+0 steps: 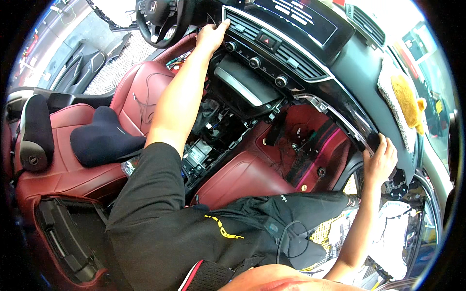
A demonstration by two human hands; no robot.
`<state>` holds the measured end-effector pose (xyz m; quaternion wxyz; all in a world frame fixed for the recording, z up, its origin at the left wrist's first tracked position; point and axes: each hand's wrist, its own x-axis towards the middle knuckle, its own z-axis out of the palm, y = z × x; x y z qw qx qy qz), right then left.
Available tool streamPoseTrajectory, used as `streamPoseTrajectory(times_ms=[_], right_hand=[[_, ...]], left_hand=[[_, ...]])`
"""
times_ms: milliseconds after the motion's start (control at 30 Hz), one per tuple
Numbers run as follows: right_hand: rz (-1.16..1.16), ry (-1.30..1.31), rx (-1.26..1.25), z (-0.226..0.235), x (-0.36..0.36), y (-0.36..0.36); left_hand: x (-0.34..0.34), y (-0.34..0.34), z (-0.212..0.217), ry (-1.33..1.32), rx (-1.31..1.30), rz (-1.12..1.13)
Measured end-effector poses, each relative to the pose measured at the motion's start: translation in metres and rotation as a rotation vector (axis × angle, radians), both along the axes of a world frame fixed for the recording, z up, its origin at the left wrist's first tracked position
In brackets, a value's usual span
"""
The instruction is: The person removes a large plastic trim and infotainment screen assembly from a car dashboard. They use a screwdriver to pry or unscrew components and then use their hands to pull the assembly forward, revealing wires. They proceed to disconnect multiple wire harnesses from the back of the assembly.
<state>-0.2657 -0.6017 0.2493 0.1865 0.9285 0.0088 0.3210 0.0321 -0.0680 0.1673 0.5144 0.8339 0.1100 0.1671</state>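
A long glossy black dashboard trim panel (335, 89) with a silver edge runs across the dash. It carries air vents (296, 63), a hazard button (266, 40) and round climate knobs (255, 62). My left hand (212, 38) grips its left end beside the steering wheel (159, 12), thumb on the front, other fingers partly hidden. At the far right end, my right hand (381, 161) is closed on the panel near the door opening, fingers bent over its edge. Below the panel, the glovebox area lies exposed, with a silver bracket strip (318, 104) along the edge.
A screen (301, 19) stands above the vents. The centre console (199, 153) is stripped, showing wiring and metal parts. Red leather seats (247, 177) flank it, with a dark cushion (104, 136) on one. A yellow plush item (407, 99) lies on the dash top. A removed door panel (80, 68) lies outside.
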Motion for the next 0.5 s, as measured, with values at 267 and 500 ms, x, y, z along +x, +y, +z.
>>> streamPoseTrajectory(times_ms=[267, 500], right_hand=[[-0.032, 0.022, -0.037, -0.008, -0.007, 0.005], [0.022, 0.047, 0.086, -0.008, -0.004, 0.005]], left_hand=[[-0.018, -0.007, 0.007, -0.018, -0.144, -0.152], [0.002, 0.003, -0.008, -0.052, -0.086, -0.122]])
